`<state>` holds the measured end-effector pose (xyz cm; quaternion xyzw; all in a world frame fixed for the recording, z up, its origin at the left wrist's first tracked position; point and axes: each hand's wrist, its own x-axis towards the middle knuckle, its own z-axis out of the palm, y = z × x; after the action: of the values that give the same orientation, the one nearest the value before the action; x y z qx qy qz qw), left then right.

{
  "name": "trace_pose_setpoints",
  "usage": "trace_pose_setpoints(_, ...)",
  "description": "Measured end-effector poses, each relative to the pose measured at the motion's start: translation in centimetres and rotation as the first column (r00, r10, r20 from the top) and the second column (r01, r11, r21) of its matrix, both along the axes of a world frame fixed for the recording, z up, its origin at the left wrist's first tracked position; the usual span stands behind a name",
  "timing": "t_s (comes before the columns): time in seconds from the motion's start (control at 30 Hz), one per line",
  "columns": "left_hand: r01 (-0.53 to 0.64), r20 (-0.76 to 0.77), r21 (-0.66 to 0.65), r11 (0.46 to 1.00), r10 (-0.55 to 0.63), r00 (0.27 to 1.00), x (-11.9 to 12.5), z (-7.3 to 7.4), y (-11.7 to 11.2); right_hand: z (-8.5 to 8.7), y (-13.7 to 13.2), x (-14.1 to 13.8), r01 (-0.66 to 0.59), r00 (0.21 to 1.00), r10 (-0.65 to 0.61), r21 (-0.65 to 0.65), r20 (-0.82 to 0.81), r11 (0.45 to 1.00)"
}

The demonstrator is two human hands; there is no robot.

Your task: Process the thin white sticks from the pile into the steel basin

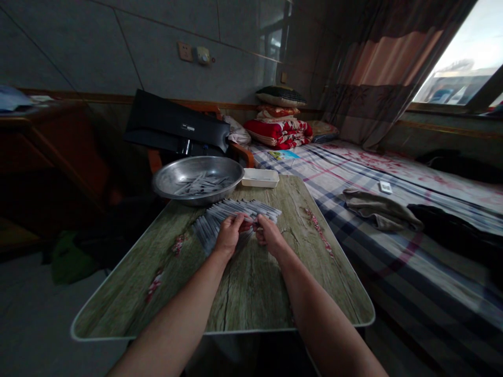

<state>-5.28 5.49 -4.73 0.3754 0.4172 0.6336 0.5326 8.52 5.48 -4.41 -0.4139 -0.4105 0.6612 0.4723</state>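
Note:
My left hand [230, 234] and my right hand [270, 233] are close together over the middle of the wood-patterned table [251, 298]. Between their closed fingertips runs a slim pale pen [250, 220], mostly hidden by the fingers. Just beyond the hands lies a spread row of similar grey-white pens [220, 213], side by side. Behind the row on the left, a wide metal bowl [163, 183] contains several more slim pieces. To the right of the bowl stands a shallow white tray [260, 181]; its contents are hard to make out.
A bed with a checked sheet [326, 193] runs along the table's right side, carrying a crumpled grey cloth [381, 209] and folded red bedding [279, 131]. Behind the bowl a black monitor-like panel [173, 125] leans on a wooden chair. A wooden cabinet [51, 141] stands left.

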Motion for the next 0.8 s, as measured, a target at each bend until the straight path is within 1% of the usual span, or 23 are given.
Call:
trace_pose_setpoints(0.1,-0.020,-0.001,0.013,1.000,0.020,1.000,0.06,-0.03,-0.06,-0.24,0.02,-0.05,-0.047,0.998,0.046,0.030,0.036,0.998)
trace_pose_setpoints(0.17,-0.035,0.001,0.008,0.999,0.035,0.999,-0.02,-0.11,0.03,-0.24,-0.03,-0.15,-0.049,0.999,0.049,0.048,-0.005,0.998)
trace_pose_setpoints(0.27,-0.039,-0.002,0.003,0.999,0.039,0.999,-0.18,-0.26,0.19,-0.09,-0.04,-0.26,-0.014,0.997,0.015,0.012,-0.073,1.000)
trace_pose_setpoints(0.37,-0.021,-0.014,0.018,1.000,0.022,1.000,-0.18,-0.24,0.13,-0.10,0.06,-0.23,0.011,0.999,-0.012,-0.032,-0.041,0.999)
trace_pose_setpoints(0.43,-0.017,-0.023,0.025,1.000,0.018,1.000,-0.13,-0.15,0.03,-0.19,0.07,-0.18,-0.011,1.000,0.011,-0.021,0.017,1.000)
trace_pose_setpoints(0.5,-0.024,-0.025,0.024,0.999,0.025,0.999,-0.12,-0.08,-0.01,-0.25,-0.01,-0.16,-0.050,0.998,0.050,-0.002,0.035,0.999)
trace_pose_setpoints(0.57,-0.039,-0.019,0.019,0.999,0.039,0.999,-0.16,-0.09,0.05,-0.24,-0.13,-0.20,-0.068,0.998,0.068,0.011,-0.006,0.998)
trace_pose_setpoints(0.67,-0.046,-0.014,0.026,0.999,0.046,0.999,-0.23,-0.20,0.18,-0.19,-0.22,-0.25,-0.051,0.996,0.050,-0.006,-0.075,0.999)
trace_pose_setpoints(0.8,-0.031,-0.031,0.028,0.999,0.032,0.999,-0.13,-0.23,0.09,-0.27,-0.07,-0.18,-0.052,0.998,0.050,-0.062,-0.033,0.997)
